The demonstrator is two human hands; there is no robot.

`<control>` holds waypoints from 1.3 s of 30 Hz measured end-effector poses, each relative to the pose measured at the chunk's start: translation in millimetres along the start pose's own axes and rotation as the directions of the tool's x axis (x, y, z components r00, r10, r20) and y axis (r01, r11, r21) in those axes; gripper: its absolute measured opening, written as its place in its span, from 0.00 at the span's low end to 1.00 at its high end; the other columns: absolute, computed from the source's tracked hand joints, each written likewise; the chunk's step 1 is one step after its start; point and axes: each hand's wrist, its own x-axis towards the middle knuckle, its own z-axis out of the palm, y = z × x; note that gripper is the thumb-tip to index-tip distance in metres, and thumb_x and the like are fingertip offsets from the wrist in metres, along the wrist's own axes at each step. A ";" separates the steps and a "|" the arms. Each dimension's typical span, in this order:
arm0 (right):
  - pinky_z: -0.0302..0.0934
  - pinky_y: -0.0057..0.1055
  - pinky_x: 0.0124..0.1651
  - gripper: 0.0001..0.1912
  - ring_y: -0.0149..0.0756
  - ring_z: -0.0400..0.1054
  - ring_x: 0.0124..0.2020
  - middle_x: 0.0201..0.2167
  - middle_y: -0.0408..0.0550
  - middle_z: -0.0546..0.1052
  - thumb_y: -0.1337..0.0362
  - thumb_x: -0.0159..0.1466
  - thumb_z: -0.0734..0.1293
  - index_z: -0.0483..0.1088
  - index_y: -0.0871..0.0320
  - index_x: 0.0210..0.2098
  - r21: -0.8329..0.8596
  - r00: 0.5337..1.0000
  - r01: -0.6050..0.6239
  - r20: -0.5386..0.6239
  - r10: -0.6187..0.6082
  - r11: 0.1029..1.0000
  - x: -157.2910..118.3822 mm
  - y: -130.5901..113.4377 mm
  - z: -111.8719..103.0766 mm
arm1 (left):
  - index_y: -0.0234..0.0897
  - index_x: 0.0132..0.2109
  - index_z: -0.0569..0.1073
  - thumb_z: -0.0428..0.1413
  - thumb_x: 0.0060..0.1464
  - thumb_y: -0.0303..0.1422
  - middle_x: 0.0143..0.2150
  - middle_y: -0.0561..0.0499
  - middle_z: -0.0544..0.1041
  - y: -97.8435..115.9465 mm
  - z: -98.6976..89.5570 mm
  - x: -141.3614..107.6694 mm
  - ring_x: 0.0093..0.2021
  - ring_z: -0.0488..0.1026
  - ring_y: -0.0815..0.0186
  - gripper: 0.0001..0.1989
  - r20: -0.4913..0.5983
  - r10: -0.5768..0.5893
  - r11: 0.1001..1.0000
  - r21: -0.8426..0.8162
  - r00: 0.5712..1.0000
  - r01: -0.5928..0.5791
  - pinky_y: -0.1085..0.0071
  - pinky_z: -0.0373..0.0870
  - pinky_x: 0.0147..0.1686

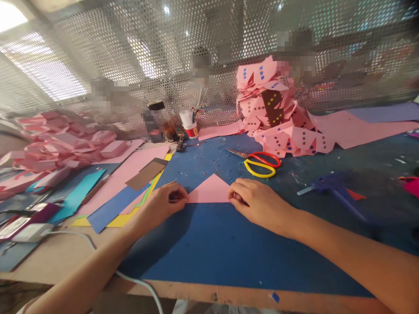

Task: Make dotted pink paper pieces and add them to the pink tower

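Note:
A pink paper triangle [212, 190] lies on the blue mat [216, 244], its point facing away from me and its long straight edge toward me. At its left corner my left hand [172, 198] pinches the paper between thumb and fingers. My right hand [245, 194] pinches the opposite corner the same way; both corners are hidden by the fingertips. Just beyond my right hand rest scissors [258, 163] with one red and one yellow handle loop, blades pointing left. To the right of that hand lies a blue glue gun [337, 187].
Folded pink pieces [65, 141] pile up at left; pink pieces dotted with small squares [275, 109] stack at back right. Coloured sheets [111, 209], a white cable [137, 279], a cup [190, 128] and a dark-lidded jar [168, 126] are around. A perforated screen [222, 26] stands behind.

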 end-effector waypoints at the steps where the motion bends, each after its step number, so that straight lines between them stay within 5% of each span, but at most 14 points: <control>1: 0.56 0.30 0.39 0.06 0.31 0.66 0.34 0.35 0.43 0.73 0.74 0.64 0.64 0.68 0.57 0.35 0.000 1.000 -0.001 0.000 0.001 1.000 0.0 0.0 0.1 | 0.39 0.33 0.74 0.54 0.51 0.35 0.32 0.54 0.75 -0.3 -0.4 0.1 0.33 0.71 0.65 0.06 0.000 -0.002 1.000 0.002 1.000 0.002 0.69 0.67 0.37; 23: 0.56 0.30 0.39 0.06 0.31 0.66 0.33 0.35 0.43 0.73 0.74 0.64 0.64 0.68 0.57 0.35 -0.005 1.000 0.000 -0.003 0.000 1.000 0.0 -0.5 1.0 | 0.40 0.32 0.74 0.55 0.50 0.36 0.30 0.54 0.76 -3.0 0.2 0.4 0.32 0.72 0.64 0.06 -0.018 -0.021 0.999 0.036 1.000 0.022 0.69 0.67 0.36; 39: 0.57 0.31 0.41 0.05 0.33 0.67 0.35 0.35 0.44 0.73 0.73 0.65 0.64 0.68 0.57 0.35 -0.002 1.000 0.000 0.006 0.000 1.000 -0.3 0.0 0.4 | 0.40 0.33 0.75 0.54 0.50 0.36 0.30 0.54 0.77 -23.9 -5.8 -1.4 0.33 0.73 0.63 0.06 -0.010 -0.029 0.998 0.051 1.000 0.029 0.70 0.68 0.36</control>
